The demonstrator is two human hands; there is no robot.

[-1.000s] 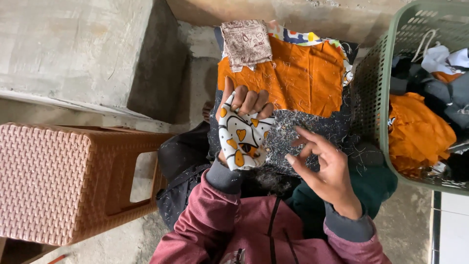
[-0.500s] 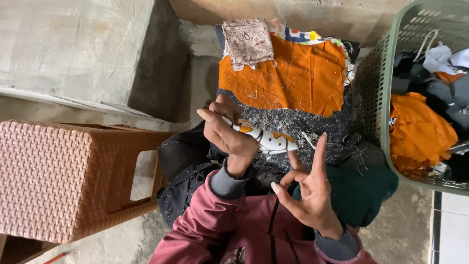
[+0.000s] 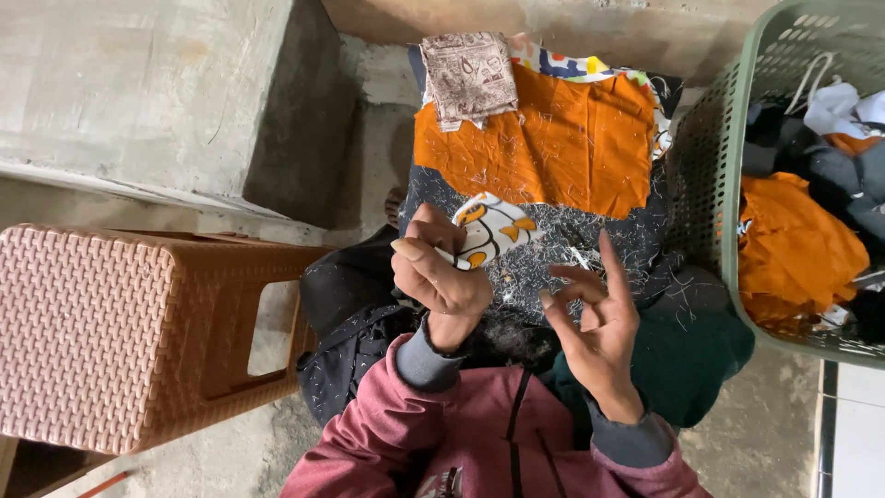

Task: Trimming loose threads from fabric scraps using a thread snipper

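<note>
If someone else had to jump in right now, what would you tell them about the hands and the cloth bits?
Left hand: closed on the white-and-orange patterned scrap, over the dark thread-flecked cloth on the lap.
Right hand: empty, fingers spread, hovering above that dark cloth.
Orange cloth lies flat ahead, a small brown printed piece on its far edge.
Green basket of clothes on the right; brown stool on the left.

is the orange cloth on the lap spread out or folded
Spread out. The orange cloth lies flat as one wide sheet on the dark cloth, its edges showing, with a small brown patch on its top corner.
</note>
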